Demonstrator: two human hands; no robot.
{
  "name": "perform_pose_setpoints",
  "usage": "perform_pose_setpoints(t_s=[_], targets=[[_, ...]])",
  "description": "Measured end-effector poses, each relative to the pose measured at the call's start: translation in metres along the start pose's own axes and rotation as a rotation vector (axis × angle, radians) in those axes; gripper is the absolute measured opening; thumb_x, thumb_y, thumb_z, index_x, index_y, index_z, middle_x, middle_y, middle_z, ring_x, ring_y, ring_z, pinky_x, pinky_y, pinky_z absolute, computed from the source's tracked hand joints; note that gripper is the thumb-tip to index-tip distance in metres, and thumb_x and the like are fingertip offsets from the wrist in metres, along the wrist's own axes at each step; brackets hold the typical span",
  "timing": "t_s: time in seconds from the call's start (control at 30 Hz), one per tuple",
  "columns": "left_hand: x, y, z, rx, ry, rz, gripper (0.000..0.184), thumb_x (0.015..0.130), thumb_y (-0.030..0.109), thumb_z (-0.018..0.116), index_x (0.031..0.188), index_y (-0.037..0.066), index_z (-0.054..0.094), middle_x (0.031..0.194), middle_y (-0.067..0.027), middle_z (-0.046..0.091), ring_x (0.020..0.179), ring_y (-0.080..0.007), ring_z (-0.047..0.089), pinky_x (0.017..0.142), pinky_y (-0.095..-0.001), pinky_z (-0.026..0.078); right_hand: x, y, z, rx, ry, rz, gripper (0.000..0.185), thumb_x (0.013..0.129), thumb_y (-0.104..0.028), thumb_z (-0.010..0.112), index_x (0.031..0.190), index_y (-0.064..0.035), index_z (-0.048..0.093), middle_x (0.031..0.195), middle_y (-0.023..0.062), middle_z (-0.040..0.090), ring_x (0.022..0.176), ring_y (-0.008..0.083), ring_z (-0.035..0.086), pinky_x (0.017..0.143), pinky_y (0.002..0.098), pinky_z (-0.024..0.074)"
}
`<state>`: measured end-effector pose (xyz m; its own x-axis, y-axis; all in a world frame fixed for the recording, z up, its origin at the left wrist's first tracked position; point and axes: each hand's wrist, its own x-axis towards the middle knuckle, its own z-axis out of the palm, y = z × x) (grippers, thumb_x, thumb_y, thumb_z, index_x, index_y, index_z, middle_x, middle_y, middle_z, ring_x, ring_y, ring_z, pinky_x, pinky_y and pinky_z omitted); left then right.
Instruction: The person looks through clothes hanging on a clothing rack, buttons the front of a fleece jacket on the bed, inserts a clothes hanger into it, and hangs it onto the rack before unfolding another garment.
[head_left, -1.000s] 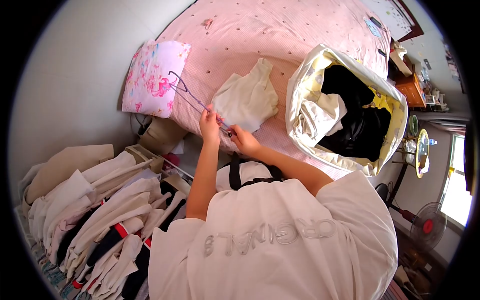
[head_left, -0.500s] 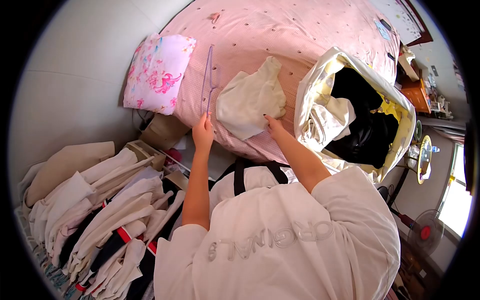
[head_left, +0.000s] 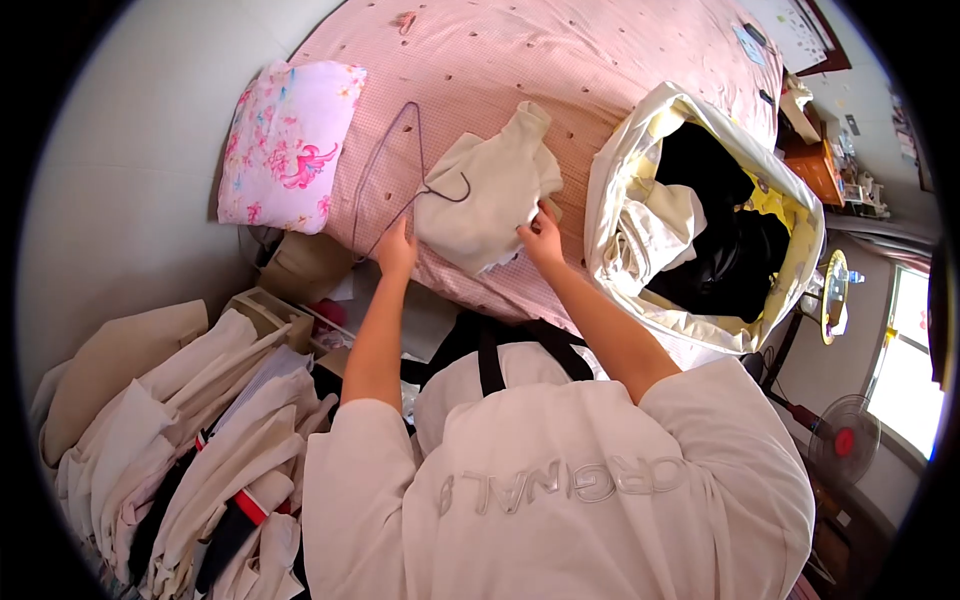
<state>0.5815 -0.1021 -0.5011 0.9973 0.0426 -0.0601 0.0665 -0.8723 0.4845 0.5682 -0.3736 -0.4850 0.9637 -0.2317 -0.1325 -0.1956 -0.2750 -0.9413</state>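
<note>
A thin purple-grey wire hanger [head_left: 421, 140] is held by one end in my left hand [head_left: 397, 250], its fingers closed round the wire. The hanger's hook lies over the left part of a cream garment [head_left: 485, 200] that rests on the pink bedspread [head_left: 480, 60]. At the garment's lower right edge, my right hand [head_left: 543, 238] pinches the cloth between thumb and fingers. To the right of that hand is a white fabric basket [head_left: 603, 180] with a yellow patterned lining, holding black clothes [head_left: 710, 240] and a crumpled cream cloth [head_left: 655, 235].
A floral pillow [head_left: 290, 145] lies at the bed's left edge by the wall. Many garments [head_left: 190, 420] hang in a row at the lower left. A small pink item [head_left: 403, 21] lies far up the bed. A fan [head_left: 845, 440] stands at the right.
My right hand has gone from the hanger to the garment and now grips its edge. In my left hand the hanger has turned, its hook now over the garment.
</note>
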Motion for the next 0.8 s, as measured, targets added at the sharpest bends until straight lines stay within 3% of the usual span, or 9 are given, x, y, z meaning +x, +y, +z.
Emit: perform_pose_setpoints(t_s=[0.17,0.23,0.3,0.4,0.43,0.53,0.67,0.7,0.8], targets=[[-0.050,0.050,0.040,-0.850,-0.001,0.018,0.067,0.076,0.023,0.062,0.128,-0.002,0.029,0.123,-0.0224,0.042,0.114,-0.0290,0.042,0.091,-0.0357,0.035,-0.023,-0.058,-0.003,-0.214,-0.119,-0.318,0.017,0.063,-0.007,0.059,0.070,0.0005,0.045,0.126,0.0203,0.037,0.096,0.0353,0.049,0.079,0.0361,0.0415],[-0.053,0.123,-0.027,-1.157,-0.180,-0.382,0.067,0.079,0.025,0.060,0.132,0.004,0.025,0.128,-0.0156,0.036,0.115,-0.0228,0.038,0.088,-0.0357,0.036,-0.036,-0.085,0.003,-0.192,-0.217,-0.406,0.018,0.060,-0.002,0.061,0.070,-0.0003,0.046,0.122,0.0201,0.041,0.101,0.0349,0.049,0.079,0.0348,0.0429],[-0.048,0.120,-0.020,-1.561,-0.198,-0.475,0.063,0.079,0.025,0.059,0.131,0.006,0.028,0.123,-0.0114,0.041,0.107,-0.0185,0.043,0.083,-0.0333,0.039,-0.047,-0.098,0.007,-0.246,-0.409,-0.445,0.016,0.061,-0.003,0.060,0.069,-0.0009,0.047,0.120,0.0191,0.043,0.102,0.0345,0.049,0.080,0.0355,0.0425],[-0.039,0.119,-0.034,-1.184,-0.385,-0.470,0.060,0.080,0.026,0.058,0.128,0.002,0.031,0.118,-0.0156,0.046,0.101,-0.0206,0.049,0.082,-0.0318,0.040,-0.066,-0.097,0.004,-0.303,-0.688,-0.406,0.011,0.063,-0.004,0.058,0.071,-0.0019,0.050,0.118,0.0177,0.046,0.103,0.0335,0.049,0.081,0.0361,0.0421],[-0.040,0.117,-0.031,-1.097,-0.379,-0.490,0.048,0.080,0.026,0.058,0.119,0.002,0.045,0.107,-0.0118,0.055,0.090,-0.0189,0.054,0.075,-0.0315,0.042,-0.070,-0.092,0.004,-0.319,-0.775,-0.380,0.010,0.064,-0.005,0.058,0.071,-0.0023,0.051,0.117,0.0173,0.048,0.103,0.0330,0.049,0.082,0.0362,0.0419],[-0.054,0.087,0.011,-0.972,-0.347,-0.484,0.038,0.080,0.028,0.057,0.107,0.001,0.055,0.093,-0.0104,0.061,0.083,-0.0180,0.056,0.073,-0.0310,0.043,-0.091,-0.063,0.003,-0.152,-0.804,-0.224,0.010,0.067,-0.007,0.057,0.076,-0.0027,0.055,0.111,0.0152,0.052,0.098,0.0305,0.052,0.080,0.0359,0.0429],[-0.064,0.094,0.006,-0.737,-0.281,-0.228,0.036,0.082,0.029,0.054,0.102,0.000,0.056,0.085,-0.0155,0.062,0.080,-0.0217,0.058,0.073,-0.0318,0.043,-0.072,-0.048,-0.006,0.043,-0.632,0.333,0.020,0.073,-0.012,0.060,0.089,-0.0001,0.055,0.105,0.0139,0.054,0.102,0.0207,0.052,0.080,0.0306,0.0442],[-0.060,0.104,-0.011,-0.814,-0.308,-0.210,0.039,0.083,0.030,0.053,0.106,-0.001,0.054,0.090,-0.0162,0.061,0.083,-0.0215,0.057,0.075,-0.0306,0.042,-0.064,-0.047,-0.012,-0.057,-0.569,0.300,0.041,0.075,-0.014,0.063,0.109,-0.0004,0.046,0.111,0.0154,0.050,0.106,0.0186,0.047,0.080,0.0295,0.0442],[-0.048,0.115,-0.028,-0.803,-0.253,-0.062,0.041,0.085,0.030,0.052,0.111,-0.002,0.050,0.096,-0.0159,0.059,0.087,-0.0190,0.055,0.078,-0.0291,0.041,-0.056,-0.047,-0.016,0.103,-0.230,0.129,0.063,0.074,-0.013,0.064,0.126,-0.0036,0.028,0.115,0.0144,0.046,0.105,0.0194,0.046,0.078,0.0298,0.0449]])
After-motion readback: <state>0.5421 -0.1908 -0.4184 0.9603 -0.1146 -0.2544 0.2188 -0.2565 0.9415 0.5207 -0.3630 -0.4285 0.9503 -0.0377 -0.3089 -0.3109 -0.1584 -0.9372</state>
